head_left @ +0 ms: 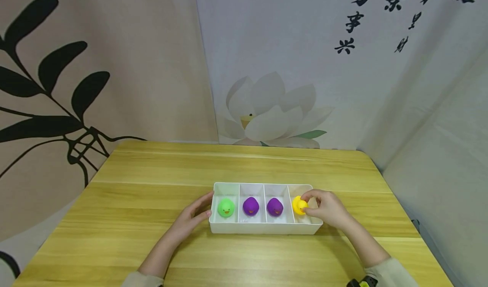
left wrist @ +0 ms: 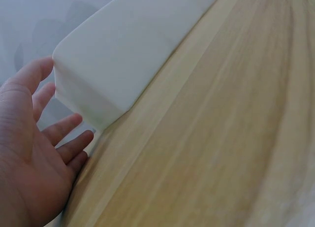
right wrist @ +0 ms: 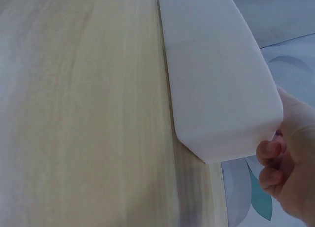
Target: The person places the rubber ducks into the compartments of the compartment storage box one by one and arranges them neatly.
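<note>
A white box (head_left: 263, 228) with a row of compartments sits on the table. From left to right its compartments hold a green toy duck (head_left: 226, 208), a purple toy duck (head_left: 250, 206), another purple toy duck (head_left: 275, 207) and a yellow toy duck (head_left: 299, 205). My right hand (head_left: 324, 208) reaches over the box's right end and pinches the yellow duck between thumb and fingers. At the opposite end, my left hand (head_left: 192, 218) touches the box's side with thumb and fingertips, its fingers spread and fairly straight. In the right wrist view the box wall hides the yellow duck.
The wooden table (head_left: 152, 202) extends around the box on every side. Behind it hangs a light curtain (head_left: 160, 67) printed with dark leaves, a lotus and black characters. A dark wrist strap (head_left: 364, 282) shows at the right sleeve.
</note>
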Demonstrator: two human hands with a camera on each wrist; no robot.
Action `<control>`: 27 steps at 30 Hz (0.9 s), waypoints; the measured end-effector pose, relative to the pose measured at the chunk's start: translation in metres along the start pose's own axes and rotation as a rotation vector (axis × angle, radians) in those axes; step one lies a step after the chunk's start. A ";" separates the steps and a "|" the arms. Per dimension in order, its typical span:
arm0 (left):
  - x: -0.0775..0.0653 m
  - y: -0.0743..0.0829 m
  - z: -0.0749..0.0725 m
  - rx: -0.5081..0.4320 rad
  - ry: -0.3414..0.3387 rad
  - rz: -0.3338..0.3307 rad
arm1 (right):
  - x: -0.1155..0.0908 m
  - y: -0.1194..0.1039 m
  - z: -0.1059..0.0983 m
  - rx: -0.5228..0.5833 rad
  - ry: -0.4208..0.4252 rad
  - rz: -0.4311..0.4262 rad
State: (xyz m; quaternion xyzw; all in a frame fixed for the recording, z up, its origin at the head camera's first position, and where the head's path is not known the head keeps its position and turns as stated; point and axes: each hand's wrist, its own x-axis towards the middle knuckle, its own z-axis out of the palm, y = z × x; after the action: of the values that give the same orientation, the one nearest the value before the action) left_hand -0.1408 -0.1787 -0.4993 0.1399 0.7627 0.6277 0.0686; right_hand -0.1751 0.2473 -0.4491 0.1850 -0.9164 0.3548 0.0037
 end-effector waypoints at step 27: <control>0.000 0.001 0.000 0.003 -0.006 0.006 | 0.010 -0.011 -0.001 -0.190 -0.129 0.066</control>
State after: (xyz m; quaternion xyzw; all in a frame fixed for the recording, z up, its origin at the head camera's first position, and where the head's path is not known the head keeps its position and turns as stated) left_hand -0.1404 -0.1788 -0.4981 0.1441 0.7631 0.6263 0.0686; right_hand -0.1812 0.2372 -0.4399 0.1759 -0.9499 0.2535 -0.0495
